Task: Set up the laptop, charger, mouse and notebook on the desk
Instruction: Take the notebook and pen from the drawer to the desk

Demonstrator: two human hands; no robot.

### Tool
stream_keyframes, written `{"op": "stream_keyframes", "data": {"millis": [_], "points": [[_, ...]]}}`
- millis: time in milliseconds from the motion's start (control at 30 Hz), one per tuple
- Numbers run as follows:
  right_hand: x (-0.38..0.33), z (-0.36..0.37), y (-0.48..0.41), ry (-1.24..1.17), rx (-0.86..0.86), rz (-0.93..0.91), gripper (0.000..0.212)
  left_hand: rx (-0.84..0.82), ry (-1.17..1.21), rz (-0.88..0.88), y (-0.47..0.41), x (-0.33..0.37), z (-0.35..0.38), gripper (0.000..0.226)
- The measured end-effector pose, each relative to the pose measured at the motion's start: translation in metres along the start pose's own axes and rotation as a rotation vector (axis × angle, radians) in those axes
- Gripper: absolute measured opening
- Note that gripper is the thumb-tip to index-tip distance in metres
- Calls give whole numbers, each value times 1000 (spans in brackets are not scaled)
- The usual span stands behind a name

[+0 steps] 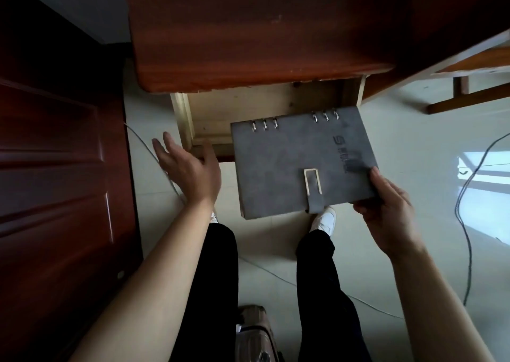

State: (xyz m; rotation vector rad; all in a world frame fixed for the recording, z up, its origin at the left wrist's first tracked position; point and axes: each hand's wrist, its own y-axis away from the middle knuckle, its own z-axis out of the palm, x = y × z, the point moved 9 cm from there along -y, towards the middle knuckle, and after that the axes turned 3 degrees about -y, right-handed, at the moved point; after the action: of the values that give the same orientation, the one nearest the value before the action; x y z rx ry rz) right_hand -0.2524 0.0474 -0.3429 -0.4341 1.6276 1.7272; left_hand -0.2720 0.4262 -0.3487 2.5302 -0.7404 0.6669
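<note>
A pale tiled floor (pixel 276 251) runs under a reddish wooden desk (pixel 262 30) at the far side, its top bare as far as it shows. At the far left stands a dark red door (pixel 55 154), with a thin cable (pixel 154 154) trailing along the floor beside it.

Next comes the left hand (pixel 190 171), spread and empty, palm turned inward, near the left front corner of the drawer (pixel 193 118) and seemingly just touching it with the thumb. The drawer is pulled out from under the desk toward the person, light bare wood inside, and what shows of it holds nothing; its right part is hidden behind the notebook.

The notebook (pixel 300 162), grey with metal rings along its far edge and a strap clasp on its near edge, is held in the air above the drawer's right side, level with the person's knees. The right hand (pixel 389 212) grips its near right corner, thumb on the cover and fingers beneath.

Further right a darker cable (pixel 466 223) loops over the floor.

By my reckoning the job has barely started: the notebook is out but not yet on the desk, and no laptop, charger or mouse is in sight.
</note>
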Motion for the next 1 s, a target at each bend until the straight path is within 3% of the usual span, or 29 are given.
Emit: {"op": "stream_keyframes", "data": {"millis": [100, 167, 333, 433, 533, 600, 633, 733, 800, 900, 1000], "points": [[-13, 22, 9, -77, -55, -9, 22, -188, 80, -182, -3, -13, 11, 76], [-26, 48, 7, -158, -80, -33, 21, -228, 174, -238, -6, -14, 12, 82], [-69, 119, -23, -213, -99, -149, 29, -219, 31, -174, -4, -16, 13, 57], [-88, 139, -51, -50, -29, -197, 30, -218, 63, -171, -5, -20, 18, 55], [-105, 137, -61, 327, 124, -319, 46, -201, 87, -157, -8, -23, 21, 51], [-110, 129, -59, 416, 195, -437, 33, -199, 93, -155, -8, -25, 21, 50], [-105, 125, -59, 363, 192, -425, 22, -195, 91, -152, -9, -24, 20, 50], [-69, 107, -65, 101, 162, -213, 40, -184, 81, -143, -7, -23, 20, 48], [-52, 100, -70, 394, 181, -133, 41, -180, 78, -158, -7, -22, 20, 47], [-32, 116, -80, 1150, 41, -179, 35, -196, 57, -170, -8, -23, 22, 56], [-14, 146, -90, 1419, -151, -287, 37, -199, 41, -156, -9, -23, 23, 57]]}}
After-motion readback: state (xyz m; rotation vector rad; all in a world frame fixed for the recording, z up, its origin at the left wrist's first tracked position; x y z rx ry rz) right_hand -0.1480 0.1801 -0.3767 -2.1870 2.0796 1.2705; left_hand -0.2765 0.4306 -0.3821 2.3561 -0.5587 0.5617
